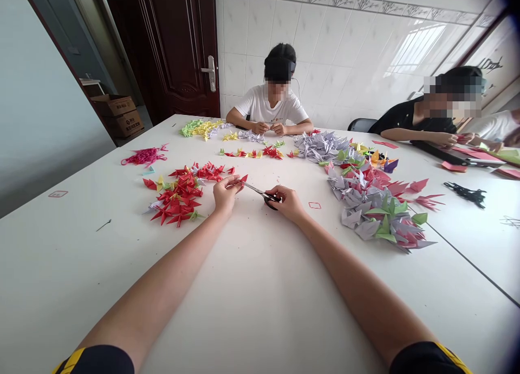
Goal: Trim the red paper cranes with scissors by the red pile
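The left grip [225, 195] pinches a small red paper piece [244, 179] between thumb and fingers, so the piece lies right at the fingertips, its point standing up on the side toward the right grip [289, 201]. That hold seems chosen to leave the free end of the paper exposed while the fingers keep back from the metal. The right grip is closed around the black handles of the scissors [258, 191], whose blades reach across the gap to the red piece; whether they touch it or only overlap it in view, I cannot tell. Both grips are low over the counter [252, 298], probably for steadiness.

Just left of the left grip lies a mostly red pile of folded paper [182, 195], near enough, it seems, for short reaches. Beyond it, farther left, is a tangle of pink cord [144, 156]. A larger heap of lilac, pink and green folds [377, 206] sits to the right of the right grip, apparently set aside to keep the middle workable. Past both grips, a person in a white shirt [280, 105] faces them across the counter
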The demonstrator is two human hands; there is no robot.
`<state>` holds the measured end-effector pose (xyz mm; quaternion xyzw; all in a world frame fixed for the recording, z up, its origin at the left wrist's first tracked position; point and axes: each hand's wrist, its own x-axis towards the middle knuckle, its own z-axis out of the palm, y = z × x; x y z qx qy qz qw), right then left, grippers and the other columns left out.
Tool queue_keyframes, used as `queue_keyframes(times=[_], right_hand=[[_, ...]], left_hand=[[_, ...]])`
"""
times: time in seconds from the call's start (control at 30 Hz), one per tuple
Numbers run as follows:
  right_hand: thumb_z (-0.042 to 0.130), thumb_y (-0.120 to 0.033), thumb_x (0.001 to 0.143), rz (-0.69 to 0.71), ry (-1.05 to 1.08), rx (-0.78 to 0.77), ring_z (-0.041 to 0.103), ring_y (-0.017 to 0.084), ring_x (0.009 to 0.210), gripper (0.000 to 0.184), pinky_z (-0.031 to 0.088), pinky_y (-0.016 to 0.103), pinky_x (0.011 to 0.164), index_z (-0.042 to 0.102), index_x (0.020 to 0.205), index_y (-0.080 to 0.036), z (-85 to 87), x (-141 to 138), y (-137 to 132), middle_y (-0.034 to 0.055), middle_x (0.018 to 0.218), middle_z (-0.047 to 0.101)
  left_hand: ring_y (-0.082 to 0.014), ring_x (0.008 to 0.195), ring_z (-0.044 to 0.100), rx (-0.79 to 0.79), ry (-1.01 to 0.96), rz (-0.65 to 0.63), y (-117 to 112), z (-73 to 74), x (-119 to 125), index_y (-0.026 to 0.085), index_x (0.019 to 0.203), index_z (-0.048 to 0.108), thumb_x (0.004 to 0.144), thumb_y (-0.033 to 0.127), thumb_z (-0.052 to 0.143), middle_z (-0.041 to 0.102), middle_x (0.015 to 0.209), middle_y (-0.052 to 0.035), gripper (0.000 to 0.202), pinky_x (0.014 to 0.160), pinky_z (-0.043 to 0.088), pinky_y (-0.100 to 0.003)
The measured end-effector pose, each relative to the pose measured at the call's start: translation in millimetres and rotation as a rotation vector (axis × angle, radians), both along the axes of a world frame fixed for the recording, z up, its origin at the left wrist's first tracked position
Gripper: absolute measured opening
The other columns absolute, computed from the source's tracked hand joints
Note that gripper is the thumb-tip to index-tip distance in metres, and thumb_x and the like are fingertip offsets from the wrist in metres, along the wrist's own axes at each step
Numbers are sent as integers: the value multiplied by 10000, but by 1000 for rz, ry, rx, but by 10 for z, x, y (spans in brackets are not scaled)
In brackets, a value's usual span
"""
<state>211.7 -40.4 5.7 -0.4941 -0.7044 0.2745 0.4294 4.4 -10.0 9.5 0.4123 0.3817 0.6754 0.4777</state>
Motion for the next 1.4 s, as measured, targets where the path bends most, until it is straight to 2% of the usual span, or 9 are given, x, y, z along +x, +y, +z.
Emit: queue_keyframes(times=[0.17, 0.4, 0.67, 0.93, 1.2, 1.3, 1.4], right_hand=[[661, -328, 693, -21, -36, 35, 506, 158, 679, 244, 412, 298, 649, 711, 900, -210, 20, -38, -24, 37, 828, 698], [666, -313, 681, -23, -8, 14, 502, 148, 665, 261, 408, 289, 644, 718, 910, -199, 7, -29, -13, 30, 811, 695], [666, -320, 679, -27, 3, 22, 498, 148, 655, 266, 399, 288, 635, 721, 906, -193, 8, -13, -8, 32, 780, 692], [671, -320, 682, -27, -50, 68, 505, 156, 674, 231, 408, 296, 643, 721, 873, -200, 12, -20, -6, 45, 829, 710], [686, -320, 684, 32, 112, -45, 561, 155, 668, 281, 420, 284, 617, 691, 934, -192, 21, -15, -20, 27, 760, 686], [678, -326, 695, 30, 118, -29, 557, 152, 666, 292, 419, 283, 618, 675, 955, -195, 10, 1, -6, 27, 773, 679], [670, -317, 694, -2, 28, 38, 509, 142, 653, 264, 401, 284, 624, 681, 928, -197, 19, 8, -3, 18, 764, 655]], left_hand=[[-140, 741, 662, -28, -50, -26, -28, 35, 5, 120, 948, 720, 610, 124, 757, 682, 766, -37, 339, 910, 549, -426], [-141, 789, 667, -51, -80, -47, -13, 16, -2, 122, 948, 721, 613, 95, 732, 688, 816, -40, 336, 953, 528, -421], [-203, 872, 692, -34, -93, -43, -12, 12, -5, 122, 1005, 715, 595, 144, 789, 710, 805, -64, 417, 953, 519, -437], [-187, 812, 700, -42, -118, -76, -15, 7, -13, 120, 1032, 702, 565, 128, 794, 714, 782, -51, 476, 942, 525, -425], [-173, 799, 704, -58, -147, -120, -10, 16, -6, 118, 1031, 692, 576, 123, 798, 718, 770, -43, 467, 961, 516, -418], [-171, 813, 705, -76, -192, -145, -7, 26, -5, 120, 995, 695, 578, 101, 788, 722, 782, -46, 428, 970, 512, -410], [-167, 813, 704, -89, -218, -158, -5, 30, -6, 128, 961, 697, 567, 68, 771, 723, 779, -40, 405, 968, 515, -410]])
